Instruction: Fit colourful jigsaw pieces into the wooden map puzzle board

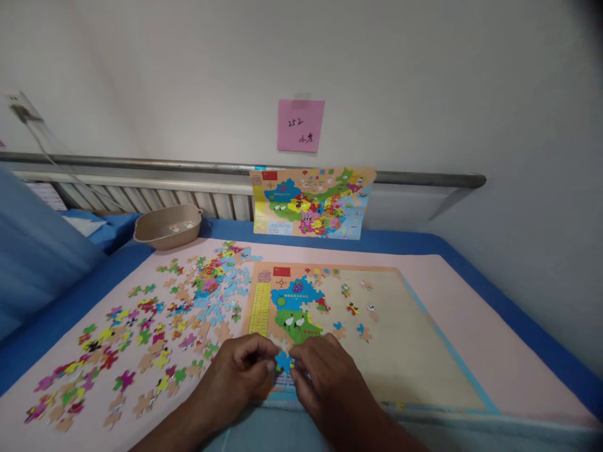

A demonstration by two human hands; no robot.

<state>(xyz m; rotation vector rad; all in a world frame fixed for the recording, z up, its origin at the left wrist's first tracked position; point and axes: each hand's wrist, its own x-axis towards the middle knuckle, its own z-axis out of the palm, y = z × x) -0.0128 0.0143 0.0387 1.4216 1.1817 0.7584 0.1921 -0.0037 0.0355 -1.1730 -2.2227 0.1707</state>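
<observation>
A blue jigsaw puzzle piece (283, 361) sits between my two hands, low over the near left part of the puzzle board (424, 339). My left hand (238, 370) is closed, thumb and forefinger pinching at the piece's left side. From the right, my right hand (327, 373) has its fingers bent down and closed on the same piece, partly hiding it. Just beyond them lies the joined part of the map puzzle, with a green section (294, 323) showing two white animals and a blue section (296, 295) above it.
Many loose puzzle pieces (162, 358) are spread on the pink surface at left. Several pieces (352, 308) lie on the board's bare right part. A beige basket (167, 235) holds a few pieces. A map picture (313, 204) leans upright below a metal rail (424, 179).
</observation>
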